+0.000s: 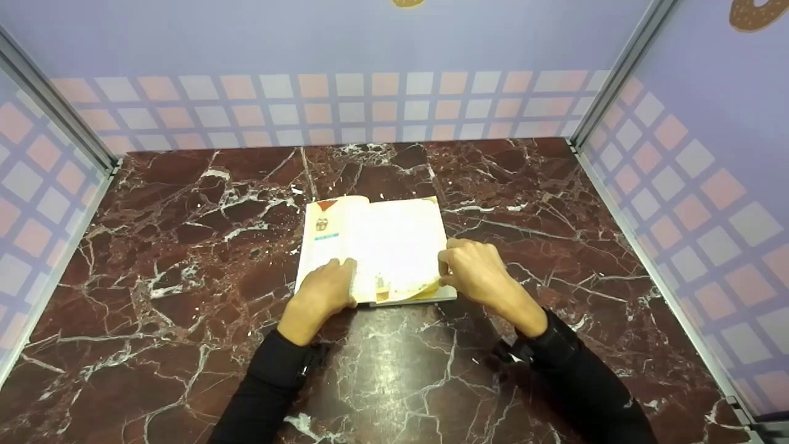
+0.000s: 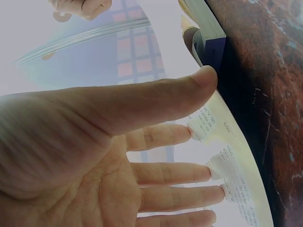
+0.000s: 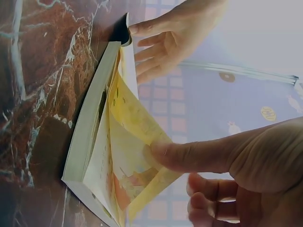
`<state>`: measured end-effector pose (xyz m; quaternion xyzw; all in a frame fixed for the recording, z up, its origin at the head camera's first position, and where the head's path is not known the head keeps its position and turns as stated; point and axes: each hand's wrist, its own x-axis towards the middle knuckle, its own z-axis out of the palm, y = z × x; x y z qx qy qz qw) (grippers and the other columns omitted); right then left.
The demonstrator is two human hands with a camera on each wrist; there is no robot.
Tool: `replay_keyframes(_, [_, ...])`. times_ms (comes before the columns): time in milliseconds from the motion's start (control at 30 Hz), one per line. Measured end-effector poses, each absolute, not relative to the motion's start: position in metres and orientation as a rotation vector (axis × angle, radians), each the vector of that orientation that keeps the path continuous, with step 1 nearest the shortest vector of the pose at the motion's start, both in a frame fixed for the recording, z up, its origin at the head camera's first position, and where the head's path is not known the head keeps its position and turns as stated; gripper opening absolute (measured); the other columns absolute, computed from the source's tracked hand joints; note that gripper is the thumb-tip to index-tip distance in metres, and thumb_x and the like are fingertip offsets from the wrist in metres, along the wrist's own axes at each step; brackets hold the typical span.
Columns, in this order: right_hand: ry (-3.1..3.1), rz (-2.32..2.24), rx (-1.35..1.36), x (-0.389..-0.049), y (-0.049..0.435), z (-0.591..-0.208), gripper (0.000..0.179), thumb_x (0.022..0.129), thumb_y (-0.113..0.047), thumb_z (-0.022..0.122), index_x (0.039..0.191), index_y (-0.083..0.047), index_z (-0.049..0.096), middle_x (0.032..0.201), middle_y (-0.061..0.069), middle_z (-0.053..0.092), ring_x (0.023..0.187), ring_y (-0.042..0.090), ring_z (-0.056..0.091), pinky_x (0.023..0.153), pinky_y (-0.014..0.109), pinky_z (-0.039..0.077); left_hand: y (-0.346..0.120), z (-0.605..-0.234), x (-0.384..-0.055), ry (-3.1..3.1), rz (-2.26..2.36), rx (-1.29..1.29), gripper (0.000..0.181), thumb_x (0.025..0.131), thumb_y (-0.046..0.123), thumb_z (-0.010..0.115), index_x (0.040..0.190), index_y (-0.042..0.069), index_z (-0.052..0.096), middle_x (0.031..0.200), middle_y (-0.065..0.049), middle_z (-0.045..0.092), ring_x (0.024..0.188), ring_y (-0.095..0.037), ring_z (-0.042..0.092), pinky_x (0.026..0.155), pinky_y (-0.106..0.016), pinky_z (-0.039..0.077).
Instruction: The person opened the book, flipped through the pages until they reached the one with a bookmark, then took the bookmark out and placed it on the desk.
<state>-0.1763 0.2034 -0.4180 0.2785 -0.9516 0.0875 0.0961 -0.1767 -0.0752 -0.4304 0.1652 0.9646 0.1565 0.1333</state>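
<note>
An open book (image 1: 404,243) lies on the table, with printed text and small pictures on its left page (image 1: 323,243). My left hand (image 1: 322,291) rests on that page near the lower edge. Its fingers are straight on the paper, and the thumb (image 2: 189,92) lies along the bottom near the spine. At the right edge, my right hand (image 1: 478,270) pinches a yellow illustrated page (image 3: 137,127) between thumb and curled fingers. In the right wrist view this page is lifted and bent away from the thick page block (image 3: 90,118) beneath it.
Dark red marbled table (image 1: 185,271) with white veins spreads around the book. Purple walls with a checked band (image 1: 351,105) stand at the back and sides, joined by grey metal corner posts (image 1: 622,68).
</note>
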Motion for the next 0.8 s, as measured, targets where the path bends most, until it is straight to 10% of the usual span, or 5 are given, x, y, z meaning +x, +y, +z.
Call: replay_keyframes(800, [-2.805,0.62,0.809,-0.1769,0.1999,-0.4186,0.007,0.091,-0.014,0.078,0.086,-0.009,0.076,0.08,0.002,0.076,0.065,0.019,0.069,0.058,0.042,0.058,-0.076,-0.4294,-0.1779,2.787,0.449,0.475,0.055,0.079,0.008,0.087,0.123,-0.003,0.056,0.11,-0.026,0.061,0.103,-0.044,0.063,0.092,-0.056,0.053])
